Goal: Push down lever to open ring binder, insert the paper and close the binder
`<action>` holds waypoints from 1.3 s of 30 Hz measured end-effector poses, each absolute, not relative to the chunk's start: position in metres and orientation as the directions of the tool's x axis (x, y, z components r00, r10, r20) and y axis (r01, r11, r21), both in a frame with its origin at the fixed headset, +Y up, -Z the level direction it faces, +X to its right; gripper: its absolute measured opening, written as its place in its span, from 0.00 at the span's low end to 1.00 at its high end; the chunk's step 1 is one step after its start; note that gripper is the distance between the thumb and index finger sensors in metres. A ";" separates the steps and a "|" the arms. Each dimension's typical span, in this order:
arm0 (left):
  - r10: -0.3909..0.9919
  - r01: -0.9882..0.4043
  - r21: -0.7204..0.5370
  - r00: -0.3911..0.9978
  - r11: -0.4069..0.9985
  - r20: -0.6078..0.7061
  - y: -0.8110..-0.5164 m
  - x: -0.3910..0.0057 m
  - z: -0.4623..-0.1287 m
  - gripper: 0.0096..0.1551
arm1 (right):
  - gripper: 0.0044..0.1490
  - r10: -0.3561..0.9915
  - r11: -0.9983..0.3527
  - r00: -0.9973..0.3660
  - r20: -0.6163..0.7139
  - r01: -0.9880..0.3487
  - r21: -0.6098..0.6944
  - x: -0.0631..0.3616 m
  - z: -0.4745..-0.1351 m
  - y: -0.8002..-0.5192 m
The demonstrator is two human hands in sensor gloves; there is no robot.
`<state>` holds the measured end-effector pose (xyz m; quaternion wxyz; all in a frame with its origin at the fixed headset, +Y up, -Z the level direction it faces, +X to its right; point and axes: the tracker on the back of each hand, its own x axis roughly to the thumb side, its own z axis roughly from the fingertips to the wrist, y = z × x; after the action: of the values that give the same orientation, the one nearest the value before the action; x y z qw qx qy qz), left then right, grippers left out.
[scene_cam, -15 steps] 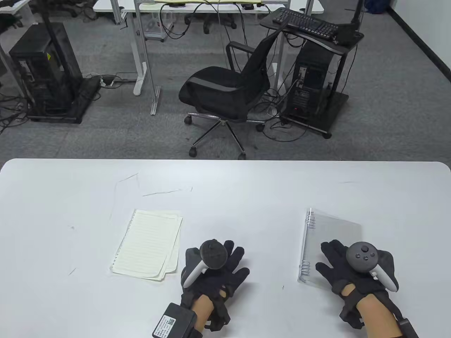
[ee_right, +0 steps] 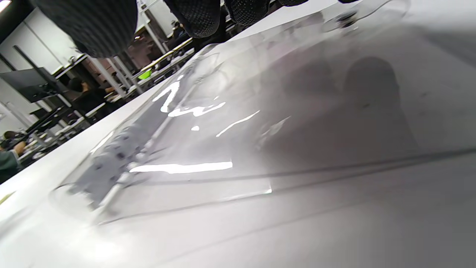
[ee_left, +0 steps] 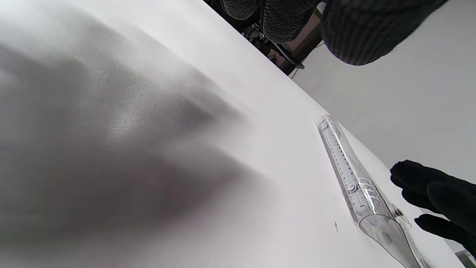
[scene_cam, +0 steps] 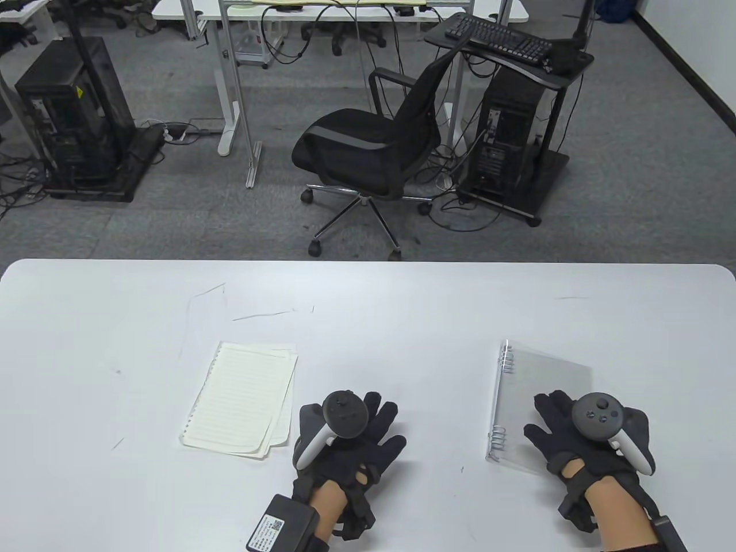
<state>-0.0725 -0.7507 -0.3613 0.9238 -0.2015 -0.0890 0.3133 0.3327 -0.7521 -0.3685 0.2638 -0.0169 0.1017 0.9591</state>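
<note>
Nearest the table's front edge, the left hand (scene_cam: 345,443) is seen palm down on the white table (scene_cam: 368,299), its fingers spread and fairly straight, with nothing held. A black box (scene_cam: 282,524) with a white label is strapped at its wrist; the printing on the label is too small to be read. The right hand (scene_cam: 586,437) is held over the near right part of the ring binder (scene_cam: 540,402), fingers extended and spread; whether the cover is touched cannot be told, and nothing is gripped. A grey tracker is carried on the back of each hand.

The binder lies closed, its clear cover down and its metal rings along its left edge. The lined paper (scene_cam: 241,399) lies as a small stack just left of the left hand, well apart from the binder.

In the left wrist view, the binder's spine strip (ee_left: 346,167) with its row of small holes is shown side-on, which the table view does not resolve. In the right wrist view, the transparent cover (ee_right: 260,123) is seen close, with glare streaks.

Beyond the table, an office chair (scene_cam: 374,149), computer towers and a keyboard (scene_cam: 500,37) are visible.
</note>
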 end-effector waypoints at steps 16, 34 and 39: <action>0.592 -0.521 -0.438 0.805 0.732 0.032 -0.753 -0.073 -0.361 0.40 | 0.50 0.371 -0.905 -0.889 -0.268 -0.411 0.108 0.365 -0.380 -0.770; 0.561 -0.495 -0.439 0.827 0.750 0.025 -0.754 -0.074 -0.359 0.40 | 0.65 0.393 -0.846 -0.770 -0.502 -0.517 0.132 0.374 -0.383 -0.786; 0.551 -0.483 -0.449 0.834 0.752 0.024 -0.755 -0.073 -0.359 0.40 | 0.66 0.392 -0.859 -0.774 -0.496 -0.501 0.103 0.375 -0.383 -0.785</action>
<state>-0.0732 -0.7551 -0.3593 0.9327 -0.2176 -0.0777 0.2771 0.3747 -0.7846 -0.3832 0.2389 -0.2360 0.1154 0.9348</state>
